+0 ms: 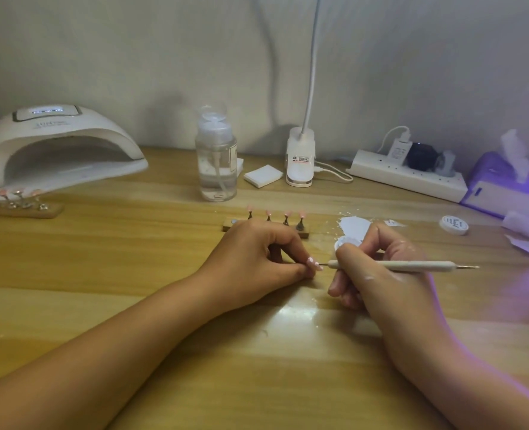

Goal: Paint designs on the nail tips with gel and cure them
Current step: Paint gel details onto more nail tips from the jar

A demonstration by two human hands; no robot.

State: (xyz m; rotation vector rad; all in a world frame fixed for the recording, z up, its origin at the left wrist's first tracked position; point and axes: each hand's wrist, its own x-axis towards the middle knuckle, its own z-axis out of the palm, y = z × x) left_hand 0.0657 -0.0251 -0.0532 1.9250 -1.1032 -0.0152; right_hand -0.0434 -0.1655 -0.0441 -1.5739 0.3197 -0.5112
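Both forearms lie flat on the pale wooden counter, probably to steady fine work; the left hand is curled, pinching a small pink nail tip with white dots between thumb and forefinger, its face turned toward the other hand so the tool can reach it; the right hand grips a slim pale double-ended dotting tool like a pen, its fine point at the tip's edge; just behind stands a short wooden strip carrying four more pink tips; far left, a white domed curing lamp opens toward a second strip of tips, seemingly placed ready for curing.
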